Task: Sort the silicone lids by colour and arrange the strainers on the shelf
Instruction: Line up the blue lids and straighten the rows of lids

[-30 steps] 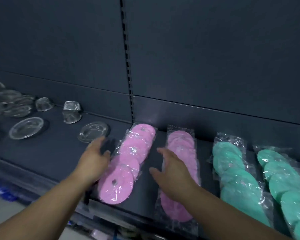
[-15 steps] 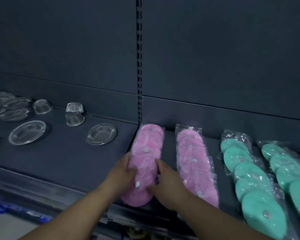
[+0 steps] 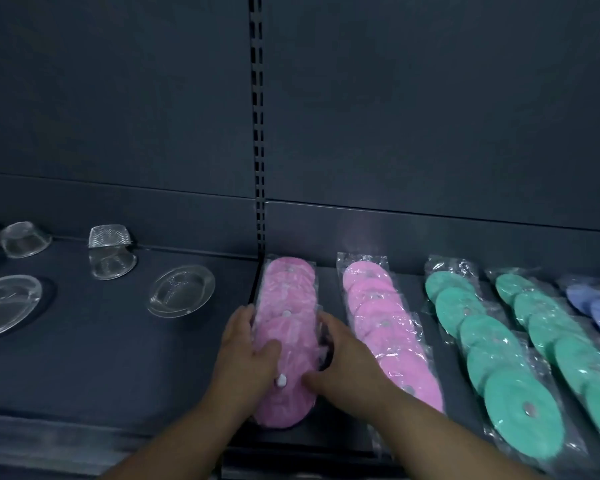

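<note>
Now, left pink pack [image 3: 288,299]: straight, running from the back panel [image 3: 430,133] toward the front lip of the shelf [image 3: 118,358]; a second ago it lay slanted, its near end swung out to the left; the lids inside overlap in one line.
Left hand [image 3: 246,355]: on the pack's left edge; fingers [image 3: 241,315] curled along that edge, thumb on top near a small white knob; a second ago it was open and only reaching.
Right hand [image 3: 347,362]: on the pack's right edge; fingers [image 3: 326,320] curled against it, thumb over the near lid; the two hands hold the pack between them.
Second pink pack [image 3: 381,317]: just beside it on the right, a strip of shelf between; the two pink rows are now nearly parallel.
Green packs [image 3: 482,334]: two rows further right; a blue pack [image 3: 596,306] beyond them, cut off by the edge of the view.
Strainers [image 3: 181,291]: clear ones scattered over the left half of the shelf, well apart from the hands, in no row; not touched in this second.
Meaning for the task: the pink group looks squared up; colours run pink, green, blue from left to right; the strainers seem the part left to arrange.
</note>
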The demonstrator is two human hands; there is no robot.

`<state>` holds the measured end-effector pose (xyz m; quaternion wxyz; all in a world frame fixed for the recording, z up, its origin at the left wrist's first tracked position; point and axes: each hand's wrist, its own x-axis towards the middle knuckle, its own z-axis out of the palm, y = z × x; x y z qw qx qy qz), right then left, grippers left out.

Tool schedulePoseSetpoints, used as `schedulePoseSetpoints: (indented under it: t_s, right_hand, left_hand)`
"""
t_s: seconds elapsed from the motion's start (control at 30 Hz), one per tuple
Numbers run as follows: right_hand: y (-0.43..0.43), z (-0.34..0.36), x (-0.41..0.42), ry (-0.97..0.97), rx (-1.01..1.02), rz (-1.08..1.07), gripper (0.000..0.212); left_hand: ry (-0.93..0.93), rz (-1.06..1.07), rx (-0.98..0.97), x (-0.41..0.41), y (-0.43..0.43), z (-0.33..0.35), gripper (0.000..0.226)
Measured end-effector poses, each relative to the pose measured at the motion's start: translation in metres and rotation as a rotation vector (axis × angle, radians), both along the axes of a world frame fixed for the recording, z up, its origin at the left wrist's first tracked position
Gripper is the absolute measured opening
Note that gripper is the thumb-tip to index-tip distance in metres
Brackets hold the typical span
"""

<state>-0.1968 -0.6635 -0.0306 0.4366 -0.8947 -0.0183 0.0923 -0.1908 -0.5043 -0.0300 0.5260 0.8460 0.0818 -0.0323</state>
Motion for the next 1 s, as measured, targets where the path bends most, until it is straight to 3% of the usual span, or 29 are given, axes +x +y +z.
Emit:
schedulePoseSetpoints:
  t_s: [0.17,0.33,0.5,0.67,0.77,0.9,1.0]
  right_hand:
    - [0.008,0.003,0.025,0.060,0.028,-0.046,0.093]
    - [0.010,0.003,0.032,0.071,-0.100,0.022,0.084]
    - [0.005,-0.001,0.022,0.100,-0.089,-0.005,0.082]
    - [0.006,0.004,0.018,0.076,-0.116,0.013,0.083]
    - [0.002,0.008,0.013,0.041,-0.121,0.017,0.085]
    - [-0.002,0.008,0.004,0.019,-0.155,0.044,0.084]
    - [0.001,0.005,0.005,0.016,-0.159,0.041,0.079]
  left_hand:
    - [0.110,-0.002,-0.110,0.042,0.003,0.009,0.065]
    - [0.131,-0.100,-0.065,0.044,-0.009,0.001,0.043]
    - [0.089,-0.112,-0.045,0.034,-0.012,-0.005,0.059]
    - [0.071,-0.133,-0.005,0.037,-0.009,-0.005,0.056]
    - [0.033,-0.134,0.071,0.037,-0.009,-0.001,0.056]
    - [-0.025,-0.195,0.259,0.033,-0.010,-0.005,0.075]
    - [0.009,-0.226,0.247,0.030,-0.014,-0.008,0.069]
